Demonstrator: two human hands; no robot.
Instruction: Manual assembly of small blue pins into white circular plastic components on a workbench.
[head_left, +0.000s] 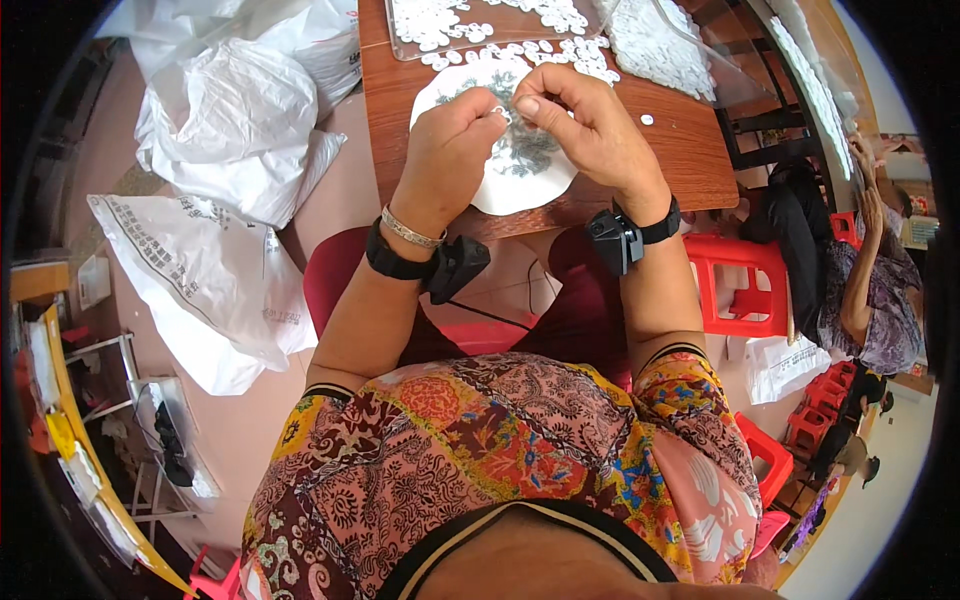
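Brown tabletop (692,150) beneath, small white piece (500,112) in pinched left hand (450,150), just beside narrowly pinched right hand (595,125).

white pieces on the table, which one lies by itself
The small, rounded white piece right of the right hand; the others lie clustered farther up the brown wooden table.

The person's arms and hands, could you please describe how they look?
The left hand and right hand wear no gloves. Each wrist carries a black strap with a boxy dark device; the left adds a patterned silver-coloured bangle. The short multicoloured sleeves end in black bands with a pale stripe.
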